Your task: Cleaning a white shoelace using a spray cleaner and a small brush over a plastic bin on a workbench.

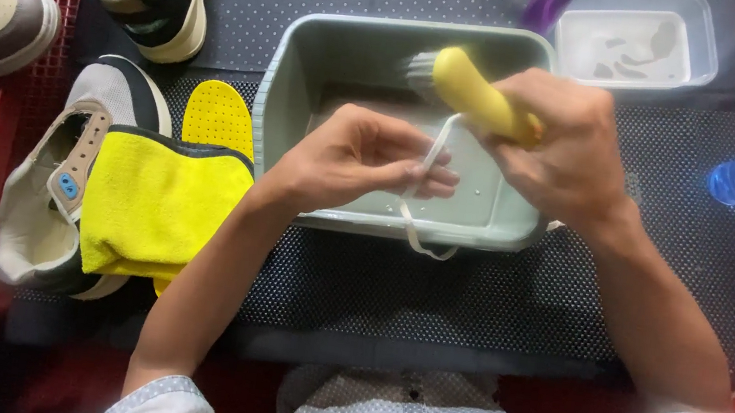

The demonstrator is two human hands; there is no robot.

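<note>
Left hand [364, 159] reaches in from lower left, palm down, fingers pinched on a white shoelace [429, 163] held over the grey tub [291, 66]; the lace's loop hangs over the tub's near rim. Right hand [562, 146] comes from lower right, fingers closed round a yellow-handled brush [475, 94], bristles pointing left above the lace. A yellow cloth [157, 204] lies on a shoe [42, 195], left of the tub.

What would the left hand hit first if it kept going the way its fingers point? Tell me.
Likely the right hand, which grips the yellow-handled brush: the left hand, pinching the white shoelace, points right across the grey plastic tub. Depth is unclear.
</note>
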